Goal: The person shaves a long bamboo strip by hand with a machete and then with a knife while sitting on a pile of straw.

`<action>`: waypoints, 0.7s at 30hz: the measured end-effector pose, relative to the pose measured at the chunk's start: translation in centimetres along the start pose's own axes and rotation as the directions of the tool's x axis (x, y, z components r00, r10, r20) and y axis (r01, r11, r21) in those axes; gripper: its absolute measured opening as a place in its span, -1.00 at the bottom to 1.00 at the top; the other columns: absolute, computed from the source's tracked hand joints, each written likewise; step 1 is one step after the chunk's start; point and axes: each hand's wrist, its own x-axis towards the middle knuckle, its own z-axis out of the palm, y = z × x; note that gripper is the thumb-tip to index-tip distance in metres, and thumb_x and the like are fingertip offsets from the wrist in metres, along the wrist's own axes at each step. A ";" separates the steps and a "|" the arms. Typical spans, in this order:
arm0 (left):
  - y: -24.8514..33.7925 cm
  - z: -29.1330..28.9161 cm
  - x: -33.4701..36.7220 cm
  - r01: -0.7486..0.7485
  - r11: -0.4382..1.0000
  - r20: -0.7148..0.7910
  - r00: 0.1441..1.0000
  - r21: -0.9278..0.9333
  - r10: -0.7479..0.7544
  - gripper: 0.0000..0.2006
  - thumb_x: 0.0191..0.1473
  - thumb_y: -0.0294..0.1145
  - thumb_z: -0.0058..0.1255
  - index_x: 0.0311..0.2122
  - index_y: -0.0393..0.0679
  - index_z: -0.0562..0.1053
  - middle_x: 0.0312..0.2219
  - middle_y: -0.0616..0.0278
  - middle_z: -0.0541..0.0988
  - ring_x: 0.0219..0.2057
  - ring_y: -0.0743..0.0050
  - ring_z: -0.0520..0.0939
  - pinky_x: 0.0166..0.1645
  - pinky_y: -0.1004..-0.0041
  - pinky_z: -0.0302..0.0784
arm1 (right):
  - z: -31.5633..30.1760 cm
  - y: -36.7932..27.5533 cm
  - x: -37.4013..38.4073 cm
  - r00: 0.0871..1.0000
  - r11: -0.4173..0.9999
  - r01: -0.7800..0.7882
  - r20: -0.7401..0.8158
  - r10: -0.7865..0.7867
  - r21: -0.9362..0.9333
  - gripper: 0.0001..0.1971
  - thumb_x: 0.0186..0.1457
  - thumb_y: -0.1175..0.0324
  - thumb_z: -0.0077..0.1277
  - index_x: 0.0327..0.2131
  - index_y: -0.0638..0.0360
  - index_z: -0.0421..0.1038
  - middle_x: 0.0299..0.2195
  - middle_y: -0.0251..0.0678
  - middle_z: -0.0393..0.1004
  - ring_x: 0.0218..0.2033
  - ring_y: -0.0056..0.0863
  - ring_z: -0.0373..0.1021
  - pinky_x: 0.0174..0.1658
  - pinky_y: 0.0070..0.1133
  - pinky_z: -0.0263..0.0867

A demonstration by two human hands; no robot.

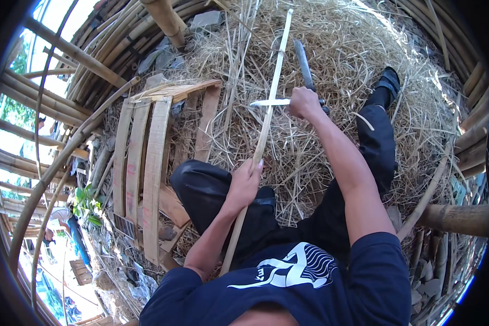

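Observation:
My left hand [246, 182] is closed round a long, pale bamboo strip [275, 76], which slants from beside my body up and away to the far middle. In my right hand [304, 103], closed as well, is a knife [271, 102]. Its bright blade points left and crosses the strip beyond my left hand; whether it bites into the strip I cannot tell. Just past my right hand a machete [303, 61] with a grey blade lies on the shavings, its handle end partly hidden by that hand.
Bamboo shavings [331, 163] cover the ground around my dark-trousered legs. A slatted wooden crate [156, 163] lies to my left. Bamboo poles [76, 49] form a railing at the left, with a person [65, 217] beyond. A thick bamboo pole [456, 219] juts in from the right.

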 end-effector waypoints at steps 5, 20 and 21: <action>0.6 -0.2 -5.2 0.030 0.999 0.017 0.999 0.037 -0.030 -0.72 0.20 -0.25 -0.16 -0.44 -0.26 0.29 -0.74 0.15 0.35 -0.70 0.41 0.37 -0.56 0.36 0.27 | -1.8 1.7 0.3 0.995 0.996 -0.086 0.051 0.086 -0.009 -0.74 -0.17 0.29 0.06 -0.43 0.31 0.51 -0.40 -0.03 0.53 -0.32 -0.13 0.49 -0.20 -0.35 0.42; 1.8 -2.1 -14.6 0.133 0.982 0.059 0.988 0.131 -0.142 -0.75 0.20 -0.29 -0.17 -0.44 -0.25 0.29 -0.76 0.18 0.36 -0.73 0.50 0.37 -0.60 0.42 0.24 | -4.3 5.5 0.5 0.963 0.965 -0.259 0.067 0.261 -0.042 -0.67 -0.09 0.19 0.08 -0.26 0.17 0.51 -0.22 -0.10 0.51 -0.18 -0.23 0.45 -0.11 -0.39 0.38; 1.3 -2.3 -14.9 0.138 0.982 0.063 0.987 0.127 -0.147 -0.75 0.20 -0.29 -0.16 -0.44 -0.25 0.29 -0.76 0.19 0.36 -0.73 0.53 0.37 -0.60 0.43 0.24 | -3.6 5.6 0.7 0.962 0.964 -0.262 0.068 0.264 -0.039 -0.67 -0.09 0.19 0.08 -0.26 0.17 0.51 -0.22 -0.10 0.51 -0.18 -0.23 0.45 -0.11 -0.39 0.38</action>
